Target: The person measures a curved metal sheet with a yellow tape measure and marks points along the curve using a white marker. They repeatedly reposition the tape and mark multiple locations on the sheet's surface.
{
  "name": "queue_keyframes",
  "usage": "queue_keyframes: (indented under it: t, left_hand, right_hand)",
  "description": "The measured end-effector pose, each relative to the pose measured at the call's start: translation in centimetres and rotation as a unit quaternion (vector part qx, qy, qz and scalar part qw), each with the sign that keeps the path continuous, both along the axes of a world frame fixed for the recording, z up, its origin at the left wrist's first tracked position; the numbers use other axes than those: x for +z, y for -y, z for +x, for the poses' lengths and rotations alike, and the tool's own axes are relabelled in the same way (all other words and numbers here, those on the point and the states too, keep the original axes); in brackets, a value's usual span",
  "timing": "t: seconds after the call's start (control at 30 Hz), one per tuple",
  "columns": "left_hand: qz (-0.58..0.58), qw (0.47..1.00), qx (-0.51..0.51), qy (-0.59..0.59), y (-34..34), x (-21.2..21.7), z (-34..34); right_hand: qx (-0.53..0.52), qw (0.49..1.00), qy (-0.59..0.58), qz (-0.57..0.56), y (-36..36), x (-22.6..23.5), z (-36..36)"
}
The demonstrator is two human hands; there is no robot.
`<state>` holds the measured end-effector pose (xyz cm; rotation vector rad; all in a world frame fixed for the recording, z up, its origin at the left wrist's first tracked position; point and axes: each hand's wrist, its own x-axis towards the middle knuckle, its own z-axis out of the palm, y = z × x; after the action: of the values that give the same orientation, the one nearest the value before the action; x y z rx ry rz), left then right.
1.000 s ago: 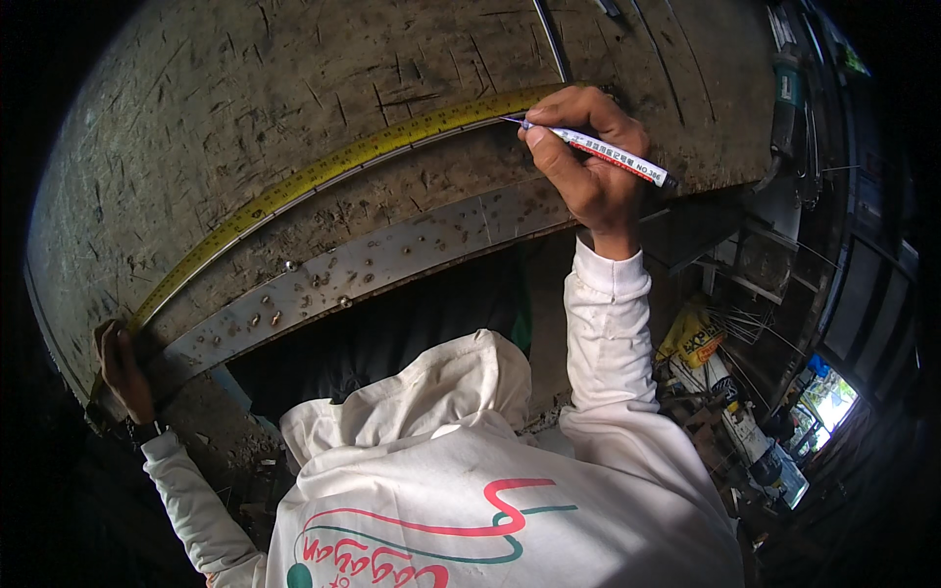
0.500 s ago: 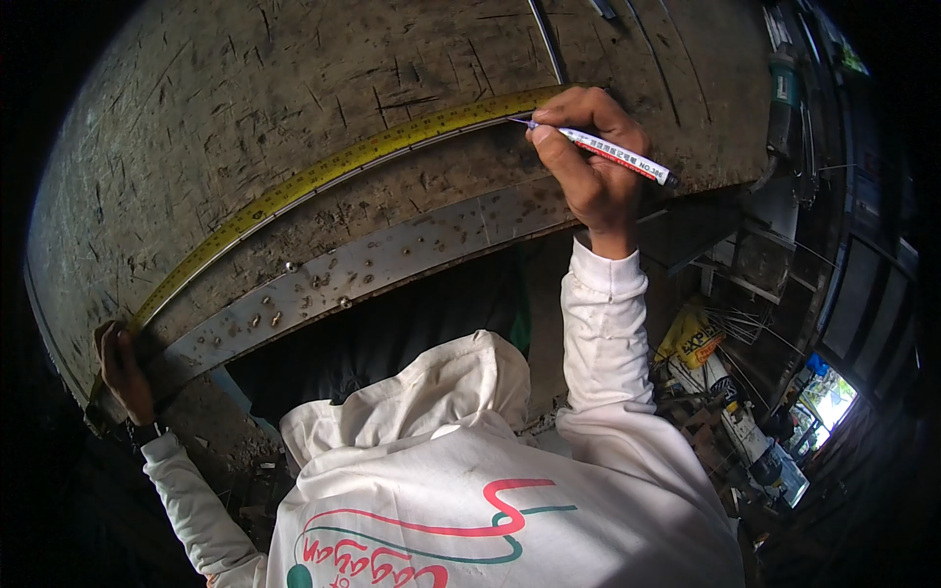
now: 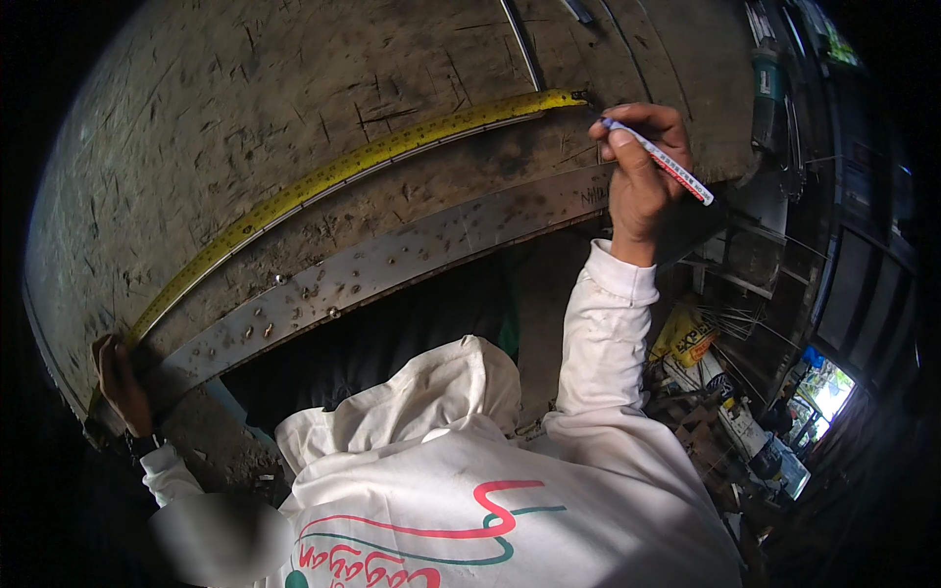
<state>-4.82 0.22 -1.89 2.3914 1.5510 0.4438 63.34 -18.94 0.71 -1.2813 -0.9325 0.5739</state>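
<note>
Two hands work at opposite ends of a yellow steel measuring tape (image 3: 323, 181) stretched across a scarred, grey worn surface (image 3: 245, 88). Left hand (image 3: 123, 382) presses the tape's near end against the surface edge, fingers curled over it. The tape looks thin, springy and light; it is likely to buckle or slide unless pinned flat at both ends. Below it lies a long, pitted grey metal strip (image 3: 392, 265), stiff and probably heavy, best taken by its edges. Right hand (image 3: 642, 171) is clenched around a white marker pen (image 3: 662, 162), tip down beside the tape's far end. Cluttered shelves (image 3: 745, 245) and yellow packets (image 3: 691, 338) crowd the right.
</note>
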Motion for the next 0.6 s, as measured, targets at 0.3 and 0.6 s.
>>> queue_keyframes:
  t: [0.3,0.6]
  left_hand:
    - [0.004,1.000,-0.014,0.014,-0.2,-0.2,0.0]
    - [0.008,1.000,-0.020,0.019,0.0,0.1,0.3]
  right_hand:
    - [0.074,0.996,0.046,-0.026,-1.2,-1.2,-0.8]
    - [0.051,0.991,0.117,-0.045,-1.8,-1.8,-1.0]
